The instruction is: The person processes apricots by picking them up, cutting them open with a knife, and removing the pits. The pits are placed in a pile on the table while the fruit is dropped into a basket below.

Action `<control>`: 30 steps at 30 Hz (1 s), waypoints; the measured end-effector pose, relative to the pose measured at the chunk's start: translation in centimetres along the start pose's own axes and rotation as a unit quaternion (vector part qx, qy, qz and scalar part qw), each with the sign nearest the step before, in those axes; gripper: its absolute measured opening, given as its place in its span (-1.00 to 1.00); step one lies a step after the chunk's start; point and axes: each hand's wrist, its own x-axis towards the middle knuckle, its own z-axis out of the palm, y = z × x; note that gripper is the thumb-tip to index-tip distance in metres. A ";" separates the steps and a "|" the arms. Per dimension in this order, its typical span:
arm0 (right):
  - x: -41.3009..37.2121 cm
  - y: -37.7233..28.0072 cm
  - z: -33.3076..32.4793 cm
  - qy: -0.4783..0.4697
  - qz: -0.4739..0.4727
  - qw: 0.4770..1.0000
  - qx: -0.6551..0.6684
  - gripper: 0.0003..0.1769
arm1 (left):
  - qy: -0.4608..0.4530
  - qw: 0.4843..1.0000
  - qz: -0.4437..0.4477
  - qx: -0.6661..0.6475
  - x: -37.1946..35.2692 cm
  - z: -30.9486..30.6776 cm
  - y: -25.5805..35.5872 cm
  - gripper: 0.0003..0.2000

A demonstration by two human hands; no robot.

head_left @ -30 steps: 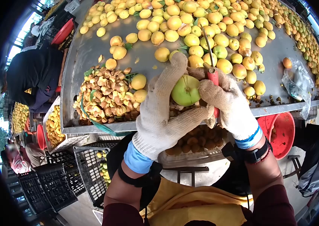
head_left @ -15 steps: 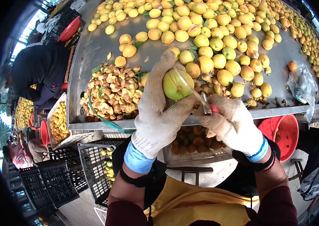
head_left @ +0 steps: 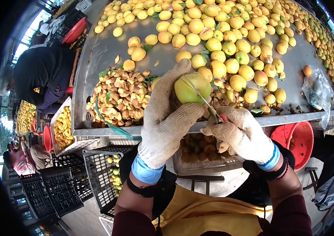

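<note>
My left hand [head_left: 161,118], in a pale knit glove, is wrapped round a green-yellow fruit [head_left: 188,91] in front of the metal table's near edge. My gloved right hand [head_left: 240,131] is closed on the red handle of a small knife [head_left: 207,103], whose thin blade lies across the fruit's face. Behind the hands, yellow and orange fruits [head_left: 218,69] spread over the metal table [head_left: 108,43]. To the left of my left hand rises a pile of brownish stones or pieces [head_left: 121,98], with a green strip beside it.
Below the table edge stands a crate of cut fruit [head_left: 198,157]. A red bucket [head_left: 303,145] is at the right, black crates [head_left: 52,188] at the lower left. A clear plastic bag [head_left: 318,88] hangs over the right edge. Another person [head_left: 43,74] bends over at the left.
The fruit is turned slightly in my left hand. The knife and my right hand have shifted a little left, and the blade lies lower across the fruit.
</note>
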 end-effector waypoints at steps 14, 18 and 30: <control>0.5 0.6 -0.5 0.010 -0.114 0.976 -0.184 -0.65 | -0.062 0.995 -0.001 -0.074 -0.1 -0.6 -1.0 -0.41; 0.6 -0.5 -0.5 -0.026 0.030 0.998 -0.055 -0.64 | -0.079 0.992 0.012 -0.095 -0.3 0.1 -1.3 -0.45; 0.2 0.7 1.6 0.144 -0.102 0.952 -0.248 -0.62 | 0.025 0.998 0.051 0.007 -1.2 1.3 -0.1 -0.31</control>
